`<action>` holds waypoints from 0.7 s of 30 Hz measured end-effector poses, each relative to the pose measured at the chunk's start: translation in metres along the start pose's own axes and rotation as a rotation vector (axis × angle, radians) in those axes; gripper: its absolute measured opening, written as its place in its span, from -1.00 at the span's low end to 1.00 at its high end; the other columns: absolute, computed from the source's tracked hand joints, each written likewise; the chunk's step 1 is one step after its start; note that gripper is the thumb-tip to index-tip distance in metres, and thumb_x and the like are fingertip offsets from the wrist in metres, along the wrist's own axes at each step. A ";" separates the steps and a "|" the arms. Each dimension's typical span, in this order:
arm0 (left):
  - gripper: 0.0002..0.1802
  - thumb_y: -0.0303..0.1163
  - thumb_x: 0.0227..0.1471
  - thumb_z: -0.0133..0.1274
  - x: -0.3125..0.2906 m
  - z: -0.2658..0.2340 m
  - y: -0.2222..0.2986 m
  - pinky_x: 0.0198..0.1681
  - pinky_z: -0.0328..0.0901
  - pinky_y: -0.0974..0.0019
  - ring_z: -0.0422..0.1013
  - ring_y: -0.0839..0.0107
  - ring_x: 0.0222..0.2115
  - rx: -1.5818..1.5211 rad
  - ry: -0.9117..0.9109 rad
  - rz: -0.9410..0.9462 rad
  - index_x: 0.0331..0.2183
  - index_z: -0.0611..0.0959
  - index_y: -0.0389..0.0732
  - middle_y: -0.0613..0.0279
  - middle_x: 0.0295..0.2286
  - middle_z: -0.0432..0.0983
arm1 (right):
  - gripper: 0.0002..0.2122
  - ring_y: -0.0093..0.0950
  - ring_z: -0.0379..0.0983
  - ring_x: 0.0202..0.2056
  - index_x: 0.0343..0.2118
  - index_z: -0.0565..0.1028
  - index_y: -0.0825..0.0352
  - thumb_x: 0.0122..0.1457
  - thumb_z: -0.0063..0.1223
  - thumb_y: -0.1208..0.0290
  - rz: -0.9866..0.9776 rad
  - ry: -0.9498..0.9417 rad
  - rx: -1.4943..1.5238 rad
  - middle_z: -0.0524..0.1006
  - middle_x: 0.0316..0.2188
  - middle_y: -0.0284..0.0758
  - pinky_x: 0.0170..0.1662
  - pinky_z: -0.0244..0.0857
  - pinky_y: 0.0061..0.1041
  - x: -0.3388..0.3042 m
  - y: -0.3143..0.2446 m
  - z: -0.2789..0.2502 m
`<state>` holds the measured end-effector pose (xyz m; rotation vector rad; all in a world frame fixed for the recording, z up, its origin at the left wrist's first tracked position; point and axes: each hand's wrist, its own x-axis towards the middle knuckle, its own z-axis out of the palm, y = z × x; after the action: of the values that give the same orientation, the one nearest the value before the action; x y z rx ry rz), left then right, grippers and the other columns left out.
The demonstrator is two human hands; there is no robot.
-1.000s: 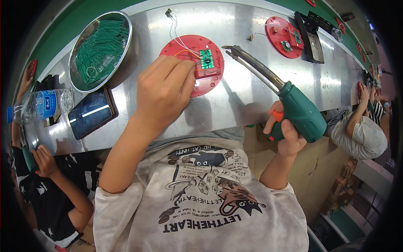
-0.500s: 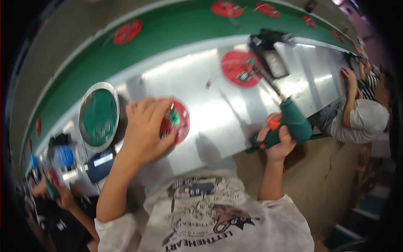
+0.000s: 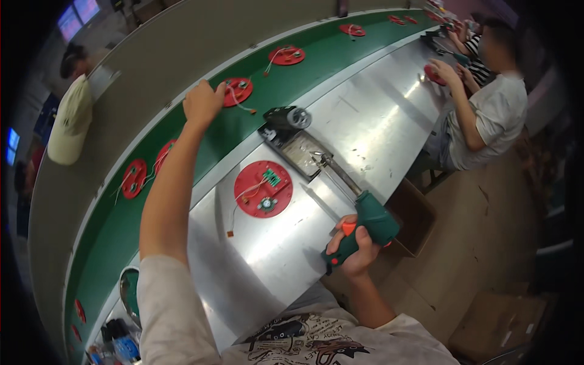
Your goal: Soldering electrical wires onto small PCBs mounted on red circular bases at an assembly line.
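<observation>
My left hand (image 3: 204, 104) is stretched over the green belt, its fingers closed at the left edge of a red round disc (image 3: 238, 91) with small parts and a white wire. My right hand (image 3: 358, 252) grips a dark green soldering gun (image 3: 376, 218) with an orange trigger. The gun's long metal barrel points up and left, its tip over the tray of a black soldering stand (image 3: 291, 141). Flat on the metal bench lies another red disc (image 3: 255, 198), carrying a green circuit board, a small round part and a wire that trails off its edge.
More red discs (image 3: 287, 55) ride on the green conveyor belt (image 3: 219, 137) along the bench's far side. At right, a co-worker (image 3: 486, 115) handles a disc. A metal-rimmed bowl (image 3: 129, 295) and bottles stand at lower left. A brown box (image 3: 410, 219) is below the bench edge.
My left hand has gone from a disc on the bench to one on the belt. The soldering gun's tip has left a disc and is over the stand. The view has turned.
</observation>
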<state>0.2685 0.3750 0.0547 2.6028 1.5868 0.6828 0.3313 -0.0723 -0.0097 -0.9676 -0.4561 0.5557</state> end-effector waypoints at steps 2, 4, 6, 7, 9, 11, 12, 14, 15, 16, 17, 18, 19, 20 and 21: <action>-0.31 0.10 -0.03 0.21 0.027 0.018 0.025 0.06 0.31 -0.10 0.41 -0.07 0.04 -0.060 -0.048 -0.283 -0.04 0.61 -0.26 -0.09 -0.05 0.55 | -0.62 -0.42 0.39 -0.74 -0.25 0.35 0.53 0.28 -0.18 0.18 0.006 0.048 0.033 0.44 -0.38 -0.04 -0.67 0.35 -0.44 0.000 0.005 0.001; -0.29 0.09 -0.08 0.25 0.031 0.034 0.041 0.08 0.32 -0.07 0.45 -0.06 0.02 -0.011 -0.108 -0.325 -0.04 0.62 -0.27 -0.10 -0.05 0.55 | -0.62 -0.43 0.38 -0.74 -0.25 0.34 0.52 0.29 -0.17 0.17 0.001 0.047 0.011 0.43 -0.39 -0.05 -0.67 0.35 -0.44 0.000 0.005 0.000; -0.27 0.09 -0.13 0.28 0.036 0.045 0.036 0.09 0.33 -0.04 0.48 -0.05 -0.01 0.054 -0.171 -0.388 -0.05 0.62 -0.27 -0.11 -0.05 0.55 | -0.62 -0.43 0.39 -0.73 -0.24 0.34 0.52 0.30 -0.17 0.16 -0.006 0.053 0.018 0.43 -0.39 -0.06 -0.67 0.35 -0.44 0.002 0.008 -0.002; -0.27 0.06 -0.17 0.31 0.043 0.049 0.019 0.07 0.36 0.01 0.49 -0.02 -0.02 -0.044 -0.195 -0.361 -0.06 0.63 -0.27 -0.13 -0.06 0.55 | -0.61 -0.44 0.39 -0.72 -0.23 0.34 0.52 0.30 -0.18 0.15 -0.002 0.055 0.031 0.43 -0.38 -0.06 -0.66 0.35 -0.44 0.000 0.010 -0.002; -0.33 -0.03 -0.24 0.37 0.050 0.046 -0.005 -0.02 0.43 0.15 0.55 0.04 -0.08 -0.147 -0.231 -0.330 -0.13 0.68 -0.29 -0.13 -0.11 0.59 | -0.60 -0.44 0.39 -0.71 -0.22 0.33 0.52 0.31 -0.18 0.14 0.005 0.036 0.024 0.42 -0.37 -0.07 -0.66 0.35 -0.45 0.001 0.005 0.000; -0.37 -0.03 -0.22 0.36 0.042 0.030 -0.015 -0.06 0.44 0.18 0.57 0.07 -0.15 -0.142 -0.320 -0.301 -0.17 0.70 -0.30 -0.12 -0.18 0.62 | -0.60 -0.46 0.39 -0.70 -0.20 0.32 0.51 0.32 -0.19 0.13 0.010 0.052 0.049 0.42 -0.33 -0.10 -0.66 0.35 -0.45 0.000 0.005 -0.001; -0.41 -0.04 -0.21 0.35 0.033 0.020 -0.023 -0.10 0.45 0.21 0.60 0.09 -0.21 -0.157 -0.393 -0.255 -0.22 0.71 -0.31 -0.11 -0.25 0.65 | -0.60 -0.46 0.39 -0.70 -0.20 0.32 0.51 0.32 -0.19 0.13 0.039 0.044 0.059 0.42 -0.33 -0.10 -0.66 0.35 -0.45 -0.001 0.006 -0.001; -0.54 -0.15 -0.20 0.38 -0.003 -0.006 -0.043 -0.20 0.46 0.24 0.60 0.23 -0.33 -0.494 -0.430 -0.140 -0.37 0.71 -0.37 -0.05 -0.39 0.66 | -0.60 -0.46 0.38 -0.70 -0.18 0.32 0.50 0.33 -0.20 0.13 -0.017 0.011 0.036 0.41 -0.33 -0.10 -0.65 0.34 -0.44 0.004 0.009 -0.001; -0.57 -0.19 -0.20 0.39 -0.038 -0.034 -0.030 -0.22 0.46 0.26 0.60 0.28 -0.34 -0.617 -0.459 -0.090 -0.40 0.70 -0.38 -0.02 -0.43 0.66 | -0.62 -0.47 0.36 -0.71 -0.16 0.32 0.47 0.33 -0.22 0.15 -0.027 0.021 0.034 0.41 -0.32 -0.12 -0.64 0.33 -0.45 0.004 0.011 -0.002; -0.59 -0.25 -0.23 0.40 -0.062 -0.054 -0.028 -0.26 0.46 0.27 0.60 0.28 -0.35 -0.557 -0.417 0.016 -0.40 0.68 -0.37 0.01 -0.43 0.65 | -0.62 -0.47 0.36 -0.71 -0.16 0.32 0.47 0.33 -0.22 0.15 -0.004 -0.006 0.058 0.41 -0.32 -0.12 -0.64 0.33 -0.45 0.004 0.012 -0.001; -0.60 -0.25 -0.25 0.39 -0.081 -0.053 -0.039 -0.27 0.45 0.26 0.59 0.28 -0.36 -0.486 -0.369 0.186 -0.37 0.69 -0.33 0.03 -0.41 0.65 | -0.64 -0.47 0.35 -0.71 -0.16 0.33 0.46 0.33 -0.23 0.16 -0.011 0.011 0.060 0.42 -0.32 -0.13 -0.63 0.33 -0.45 0.005 0.011 -0.002; -0.59 -0.24 -0.24 0.36 -0.106 -0.060 -0.028 -0.23 0.45 0.25 0.57 0.27 -0.32 -0.542 -0.463 0.191 -0.35 0.70 -0.31 0.02 -0.36 0.65 | -0.65 -0.48 0.34 -0.71 -0.15 0.33 0.44 0.33 -0.24 0.17 -0.020 0.047 0.048 0.43 -0.31 -0.14 -0.63 0.33 -0.46 0.004 0.010 -0.006; -0.57 -0.21 -0.23 0.34 -0.125 -0.071 -0.019 -0.15 0.43 0.23 0.56 0.24 -0.28 -0.439 -0.492 0.252 -0.31 0.71 -0.29 0.02 -0.32 0.65 | -0.66 -0.48 0.34 -0.71 -0.15 0.34 0.43 0.33 -0.24 0.17 -0.028 0.055 0.040 0.43 -0.32 -0.15 -0.62 0.33 -0.47 0.003 0.010 -0.009; -0.52 -0.17 -0.23 0.34 -0.138 -0.075 -0.020 -0.08 0.40 0.23 0.54 0.23 -0.21 -0.488 -0.615 0.314 -0.25 0.71 -0.28 0.01 -0.27 0.63 | -0.66 -0.48 0.33 -0.71 -0.15 0.34 0.42 0.33 -0.24 0.17 -0.045 0.068 0.030 0.44 -0.32 -0.16 -0.62 0.32 -0.48 0.004 0.011 -0.010; -0.51 -0.17 -0.21 0.34 -0.145 -0.084 -0.024 -0.06 0.39 0.21 0.53 0.20 -0.17 -0.487 -0.613 0.303 -0.23 0.71 -0.27 -0.01 -0.23 0.62 | -0.67 -0.50 0.33 -0.71 -0.16 0.35 0.42 0.33 -0.24 0.18 -0.043 0.086 0.041 0.45 -0.34 -0.17 -0.63 0.30 -0.51 0.004 0.010 -0.008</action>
<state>0.1609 0.2460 0.0735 2.3569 0.7536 0.1919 0.3368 -0.0703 -0.0224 -0.9362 -0.3865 0.4809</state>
